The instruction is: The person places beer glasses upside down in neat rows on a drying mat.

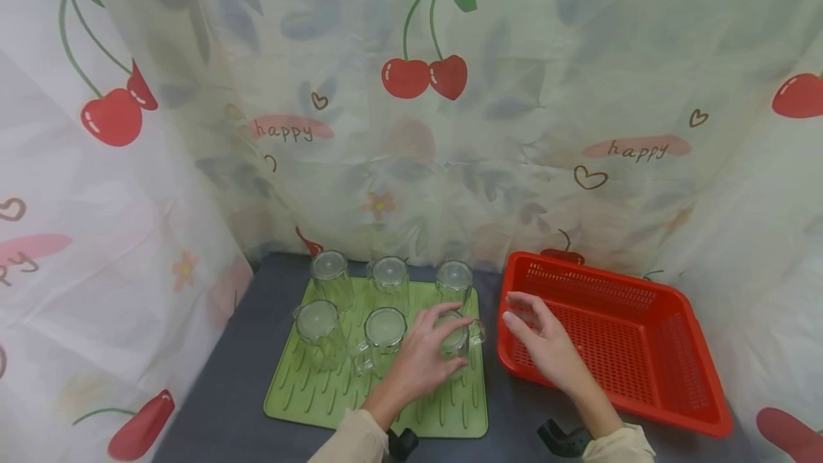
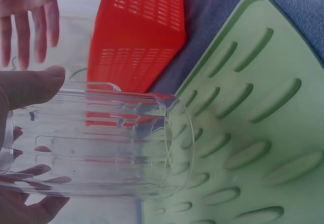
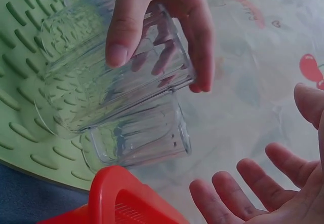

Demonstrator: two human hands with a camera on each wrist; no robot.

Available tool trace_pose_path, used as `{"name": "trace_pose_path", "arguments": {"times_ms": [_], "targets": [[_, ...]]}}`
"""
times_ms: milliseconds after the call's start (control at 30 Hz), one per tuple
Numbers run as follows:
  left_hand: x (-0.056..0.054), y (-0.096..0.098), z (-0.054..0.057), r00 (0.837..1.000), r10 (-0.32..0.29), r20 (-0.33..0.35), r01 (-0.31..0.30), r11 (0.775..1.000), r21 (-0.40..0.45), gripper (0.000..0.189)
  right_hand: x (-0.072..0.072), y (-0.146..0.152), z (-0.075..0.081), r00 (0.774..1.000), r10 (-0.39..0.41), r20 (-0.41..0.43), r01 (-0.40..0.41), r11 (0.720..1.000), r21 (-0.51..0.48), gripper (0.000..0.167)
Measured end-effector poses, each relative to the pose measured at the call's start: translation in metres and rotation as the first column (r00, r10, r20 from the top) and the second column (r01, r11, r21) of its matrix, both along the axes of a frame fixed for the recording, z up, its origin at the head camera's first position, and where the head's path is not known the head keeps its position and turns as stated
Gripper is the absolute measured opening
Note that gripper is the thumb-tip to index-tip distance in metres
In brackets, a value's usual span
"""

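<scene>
The red basket (image 1: 643,349) sits at 3 o'clock of the green drying mat (image 1: 321,391). Six inverted glass mugs occupy the mat. The left hand (image 1: 424,359) grips the ribbed mug (image 1: 458,338) at the mat's 3 o'clock edge, fingers curled around it. The right hand (image 1: 546,345) hovers over the basket rim, fingers spread.

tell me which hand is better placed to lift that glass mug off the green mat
Left. The left hand already grips the glass mug on the green mat, thumb and fingers round its body. The right hand is open and holds nothing, at the near rim of the red basket.
</scene>
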State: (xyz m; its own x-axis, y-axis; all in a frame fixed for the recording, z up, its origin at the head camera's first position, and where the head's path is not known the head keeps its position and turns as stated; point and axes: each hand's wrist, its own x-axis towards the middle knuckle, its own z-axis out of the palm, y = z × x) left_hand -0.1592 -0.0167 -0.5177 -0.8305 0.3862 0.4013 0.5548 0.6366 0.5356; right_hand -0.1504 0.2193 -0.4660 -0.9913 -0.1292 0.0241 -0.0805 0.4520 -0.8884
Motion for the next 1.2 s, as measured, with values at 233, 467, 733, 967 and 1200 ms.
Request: {"name": "trace_pose_path", "arguments": {"times_ms": [233, 467, 733, 967, 1200], "targets": [[-0.006, 0.001, -0.004, 0.999, 0.008, 0.041, -0.008, 1.0, -0.014, 0.076, -0.001, 0.0, 0.001, 1.0, -0.001, -0.004, 0.001, 0.999, 0.036, 0.058], [-0.011, 0.004, -0.012, 0.997, 0.005, 0.076, -0.004, 1.0, -0.018, 0.074, -0.001, 0.003, -0.001, 1.0, -0.001, -0.01, 0.002, 0.999, 0.038, 0.057], [-0.012, 0.009, -0.015, 0.996, -0.006, 0.09, 0.008, 1.0, -0.017, 0.072, 0.001, 0.002, 0.0, 1.0, 0.01, -0.002, -0.01, 1.0, 0.021, 0.057], [-0.012, 0.009, -0.018, 0.996, -0.013, 0.089, 0.016, 0.999, -0.034, 0.073, 0.001, 0.0, -0.002, 1.0, 0.014, -0.009, -0.014, 1.0, 0.018, 0.055], [-0.013, 0.013, -0.024, 0.994, 0.0, 0.113, 0.011, 0.996, -0.092, 0.073, 0.0, 0.0, -0.003, 1.0, 0.019, -0.011, -0.019, 1.0, 0.02, 0.054]]}}
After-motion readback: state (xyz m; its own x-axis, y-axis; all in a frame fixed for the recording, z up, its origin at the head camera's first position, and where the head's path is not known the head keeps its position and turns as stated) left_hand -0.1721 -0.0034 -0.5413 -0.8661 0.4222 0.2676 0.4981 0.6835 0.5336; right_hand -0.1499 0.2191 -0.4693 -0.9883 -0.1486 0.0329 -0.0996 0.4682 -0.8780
